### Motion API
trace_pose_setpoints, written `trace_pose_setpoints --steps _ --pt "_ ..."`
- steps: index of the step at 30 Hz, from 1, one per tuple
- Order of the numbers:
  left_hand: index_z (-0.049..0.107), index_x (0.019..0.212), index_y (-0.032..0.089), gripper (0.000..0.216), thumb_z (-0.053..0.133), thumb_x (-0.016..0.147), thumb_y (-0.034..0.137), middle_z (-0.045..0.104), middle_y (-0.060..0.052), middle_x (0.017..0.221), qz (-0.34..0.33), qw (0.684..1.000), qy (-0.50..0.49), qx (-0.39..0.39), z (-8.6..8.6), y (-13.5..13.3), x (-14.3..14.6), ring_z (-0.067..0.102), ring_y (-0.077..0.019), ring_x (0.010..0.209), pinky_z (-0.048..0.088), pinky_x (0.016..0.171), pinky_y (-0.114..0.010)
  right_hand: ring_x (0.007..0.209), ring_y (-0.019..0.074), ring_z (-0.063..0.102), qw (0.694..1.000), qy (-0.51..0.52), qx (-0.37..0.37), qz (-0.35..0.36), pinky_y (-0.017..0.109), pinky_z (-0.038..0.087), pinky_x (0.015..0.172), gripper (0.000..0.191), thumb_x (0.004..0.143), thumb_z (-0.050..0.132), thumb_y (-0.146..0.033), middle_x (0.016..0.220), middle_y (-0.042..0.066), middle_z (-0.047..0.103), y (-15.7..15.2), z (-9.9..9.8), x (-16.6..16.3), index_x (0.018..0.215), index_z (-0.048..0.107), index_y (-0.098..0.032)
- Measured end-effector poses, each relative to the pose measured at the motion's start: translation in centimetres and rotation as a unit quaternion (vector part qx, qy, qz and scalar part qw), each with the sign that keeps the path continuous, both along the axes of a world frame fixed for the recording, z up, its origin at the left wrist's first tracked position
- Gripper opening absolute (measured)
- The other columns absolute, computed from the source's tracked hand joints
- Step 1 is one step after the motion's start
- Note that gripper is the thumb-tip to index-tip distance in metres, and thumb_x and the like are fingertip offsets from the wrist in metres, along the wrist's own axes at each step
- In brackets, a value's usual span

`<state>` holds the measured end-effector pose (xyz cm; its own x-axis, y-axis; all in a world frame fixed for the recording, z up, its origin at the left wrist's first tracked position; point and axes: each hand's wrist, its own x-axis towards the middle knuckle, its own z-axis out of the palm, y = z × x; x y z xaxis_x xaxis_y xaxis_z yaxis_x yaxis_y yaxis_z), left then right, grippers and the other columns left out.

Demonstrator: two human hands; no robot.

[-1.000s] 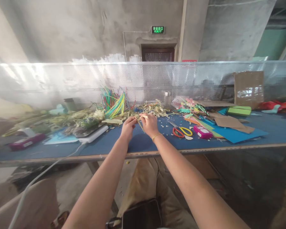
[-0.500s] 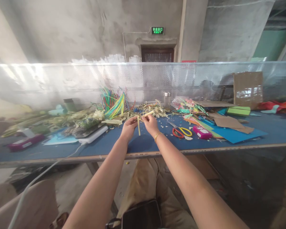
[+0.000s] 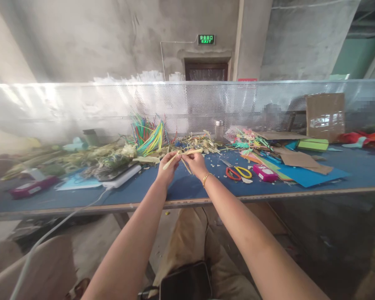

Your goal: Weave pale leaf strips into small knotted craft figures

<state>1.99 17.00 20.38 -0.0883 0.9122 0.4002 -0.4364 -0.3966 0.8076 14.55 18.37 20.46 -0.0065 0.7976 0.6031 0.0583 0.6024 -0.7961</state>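
Above the blue tabletop [image 3: 206, 189], my two hands are close together around a pale yellow strip [image 3: 170, 162] that looks like dried husk. My left hand [image 3: 166, 171] pinches it near the middle, with one flat end slanting down across the fingers. My right hand [image 3: 198, 163] also pinches the strip, whose other end sticks out to the right over the fingers. A thin tail hangs between the hands. Exactly how the pieces cross or join is hidden by the fingertips. Right of my hands lie scissors [image 3: 244, 172] with one red and one yellow handle.
A pink box [image 3: 264, 173] and coloured paper sheets [image 3: 312, 177] lie at the right. Behind my hands are husk scraps [image 3: 204, 141], a glass bottle [image 3: 219, 132] and coloured stems [image 3: 150, 135]. A white power strip [image 3: 123, 177] with a cable is at the left, near a purple box [image 3: 34, 186].
The strip's tail has swung from hanging straight down to slanting right. A flat end now lies across my left fingers. Both hands have stayed in nearly the same place.
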Motion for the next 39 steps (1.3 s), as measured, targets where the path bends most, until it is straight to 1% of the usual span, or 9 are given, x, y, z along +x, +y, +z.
trace_pose_setpoints --steps 5,11,15,18,21,24,27,33,39 --pt "0.066 0.079 0.016 0.032 0.084 0.053 0.023 0.058 0.004 0.065 0.035 0.998 -0.047 -0.01 0.4 0.4 -0.3 0.05 -0.0045 0.054 0.036 0.049 -0.016 0.078 0.017 0.068 0.999 0.032 -0.023 0.026 0.029 0.053 0.073 0.007 0.078 0.059 -0.022 0.082 0.004 0.073 0.1 0.1 -0.1 0.083 0.063 -0.019" --pt "0.061 0.078 0.016 0.032 0.082 0.054 0.016 0.058 0.004 0.067 0.044 0.99 -0.126 -0.05 0.5 1.2 -1.0 0.047 -0.0019 0.049 0.033 0.042 -0.014 0.085 0.0145 0.068 0.994 -0.038 0.042 0.091 0.031 0.052 0.085 0.023 0.075 0.055 -0.01 0.09 0.002 0.074 -0.6 0.6 0.1 0.091 0.068 -0.02" --pt "0.059 0.075 0.015 0.022 0.078 0.063 0.015 0.057 0.003 0.063 0.014 0.984 -0.155 -0.085 0.5 1.3 -1.1 0.047 -0.002 0.047 0.036 0.041 -0.013 0.09 0.0148 0.066 0.992 -0.076 0.103 -0.004 0.029 0.052 0.083 0.024 0.076 0.055 -0.01 0.102 0.002 0.072 -0.5 0.7 0.4 0.087 0.072 -0.022" --pt "0.061 0.076 0.014 0.013 0.073 0.071 0.013 0.06 0.002 0.064 -0.001 0.975 -0.186 -0.121 0.6 1.3 -1.1 0.047 -0.002 0.046 0.038 0.041 -0.013 0.092 0.016 0.065 0.987 -0.07 0.116 -0.081 0.031 0.052 0.085 0.024 0.079 0.053 -0.009 0.101 0.004 0.072 -0.1 0.5 0.9 0.086 0.072 -0.021" --pt "0.061 0.075 0.014 0.01 0.071 0.073 0.011 0.06 0.001 0.061 -0.008 0.972 -0.192 -0.138 0.6 1.4 -1.2 0.047 -0.0027 0.045 0.039 0.041 -0.013 0.082 0.0155 0.066 0.986 -0.122 0.097 -0.057 0.032 0.052 0.082 0.026 0.078 0.057 -0.008 0.094 0.002 0.073 -0.1 0.2 0.9 0.094 0.07 -0.023" --pt "0.061 0.073 0.014 0.014 0.074 0.069 0.014 0.058 0.002 0.058 -0.008 0.977 -0.166 -0.133 0.5 1.6 -1.3 0.048 -0.0044 0.045 0.039 0.041 -0.016 0.077 0.0159 0.067 0.986 -0.141 0.09 0.021 0.031 0.054 0.078 0.028 0.074 0.066 -0.013 0.088 0.001 0.073 -0.2 -0.1 0.4 0.099 0.07 -0.024" --pt "0.062 0.072 0.015 0.023 0.081 0.059 0.017 0.059 0.002 0.06 0.003 0.987 -0.127 -0.099 0.2 1.6 -1.2 0.049 -0.0044 0.047 0.035 0.042 -0.017 0.079 0.0164 0.067 0.991 -0.07 0.086 0.069 0.03 0.054 0.076 0.016 0.076 0.069 -0.026 0.088 0.002 0.073 -0.2 -0.1 0.0 0.092 0.072 -0.023" --pt "0.067 0.074 0.015 0.034 0.086 0.049 0.027 0.057 0.003 0.057 0.048 0.998 -0.008 -0.033 -0.2 1.2 -0.6 0.043 -0.0038 0.045 0.027 0.043 -0.02 0.074 0.015 0.064 0.997 0.037 0.057 0.039 0.028 0.051 0.068 0.029 0.082 0.06 -0.049 0.093 0.004 0.071 0.2 0.5 0.3 0.086 0.07 -0.022" --pt "0.061 0.073 0.017 0.037 0.086 0.048 0.027 0.053 0.005 0.054 0.066 0.997 0.0 -0.028 -0.5 1.3 -0.6 0.043 -0.0049 0.045 0.027 0.044 -0.019 0.061 0.0121 0.057 0.996 0.072 0.012 0.042 0.024 0.044 0.055 0.035 0.085 0.051 -0.054 0.078 0.003 0.066 -0.6 1.0 0.3 0.081 0.061 -0.021"
